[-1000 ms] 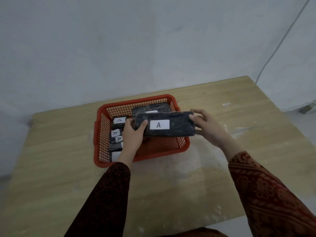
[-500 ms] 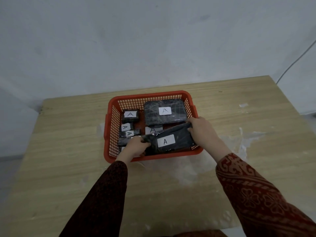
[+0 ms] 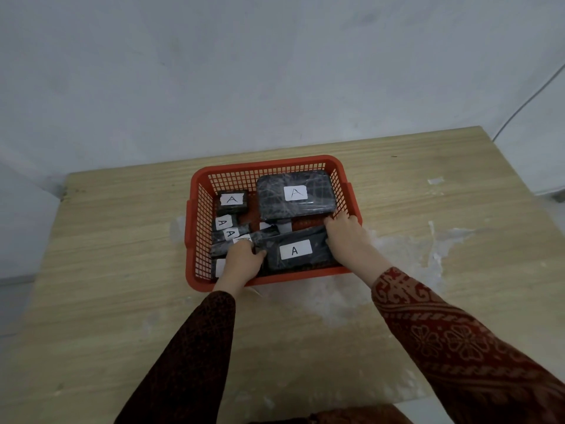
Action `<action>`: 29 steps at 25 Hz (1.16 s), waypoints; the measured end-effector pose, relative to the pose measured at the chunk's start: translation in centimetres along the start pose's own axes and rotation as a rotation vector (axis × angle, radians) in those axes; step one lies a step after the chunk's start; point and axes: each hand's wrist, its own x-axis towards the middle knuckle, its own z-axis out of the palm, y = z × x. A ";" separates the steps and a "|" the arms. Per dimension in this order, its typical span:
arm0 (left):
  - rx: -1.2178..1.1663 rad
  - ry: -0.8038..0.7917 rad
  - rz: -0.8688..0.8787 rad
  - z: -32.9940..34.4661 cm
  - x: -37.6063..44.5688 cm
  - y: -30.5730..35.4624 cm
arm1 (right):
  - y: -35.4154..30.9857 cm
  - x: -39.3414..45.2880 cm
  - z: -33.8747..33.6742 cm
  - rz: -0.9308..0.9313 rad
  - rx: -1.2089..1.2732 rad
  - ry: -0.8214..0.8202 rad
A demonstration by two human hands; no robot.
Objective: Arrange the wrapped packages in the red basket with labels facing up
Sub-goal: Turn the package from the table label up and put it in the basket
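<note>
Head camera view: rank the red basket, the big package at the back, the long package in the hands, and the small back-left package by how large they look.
1. red basket
2. big package and long package: too close to rank, since the hands cover the long one's ends and it lies nearer the camera
3. small package

A plain, bare room, its kind hard to tell: a blank whitish wall [image 3: 214,71], a thin cable [image 3: 526,99] running down it, and a scuffed light-wood tabletop [image 3: 107,270] with whitish smears.
</note>
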 end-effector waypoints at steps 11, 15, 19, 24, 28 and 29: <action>0.075 0.049 0.053 0.2 -1.2 0.4 | -0.2 0.2 1.2 -0.023 0.100 -0.116; 0.186 0.066 0.046 0.2 -1.0 0.7 | -0.4 -1.4 2.0 -0.010 0.201 -0.057; 0.271 0.186 0.289 0.6 -1.9 0.6 | -0.7 -3.3 3.6 -0.052 0.246 -0.064; 0.346 0.123 0.346 0.9 -2.9 -0.3 | -0.8 -3.1 3.8 -0.062 0.135 -0.097; 0.416 0.104 0.359 1.4 -3.6 -0.5 | -0.8 -3.0 4.0 -0.085 0.136 -0.120; 0.349 0.104 0.354 1.2 -3.6 -0.5 | -0.6 -2.9 4.1 -0.088 0.184 -0.080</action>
